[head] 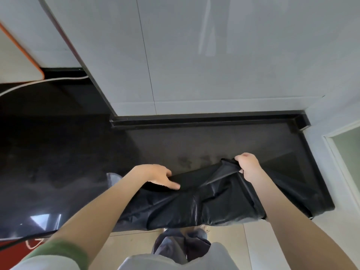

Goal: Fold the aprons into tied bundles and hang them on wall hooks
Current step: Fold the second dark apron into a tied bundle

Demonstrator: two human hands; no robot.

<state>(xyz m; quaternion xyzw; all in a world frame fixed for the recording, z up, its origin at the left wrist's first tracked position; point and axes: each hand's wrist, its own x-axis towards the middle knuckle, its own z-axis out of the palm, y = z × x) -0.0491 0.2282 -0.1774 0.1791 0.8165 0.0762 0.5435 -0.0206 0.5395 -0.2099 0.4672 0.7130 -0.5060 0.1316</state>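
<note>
A black apron (194, 203) lies crumpled across the near edge of a black countertop (194, 145), partly hanging over the front. My left hand (157, 176) grips the folded upper edge of the cloth, thumb on top and fingers tucked under it. My right hand (247, 164) grips a bunched corner of the apron and lifts it off the counter. A second grey garment (181, 244) hangs below the counter edge near my waist.
White glossy wall panels (214, 55) rise behind the counter. A white board with an orange rim (17, 55) and a white cable (39, 82) are at the far left. A pale wall and door frame (337, 145) bound the right. Tiled floor (272, 240) lies below.
</note>
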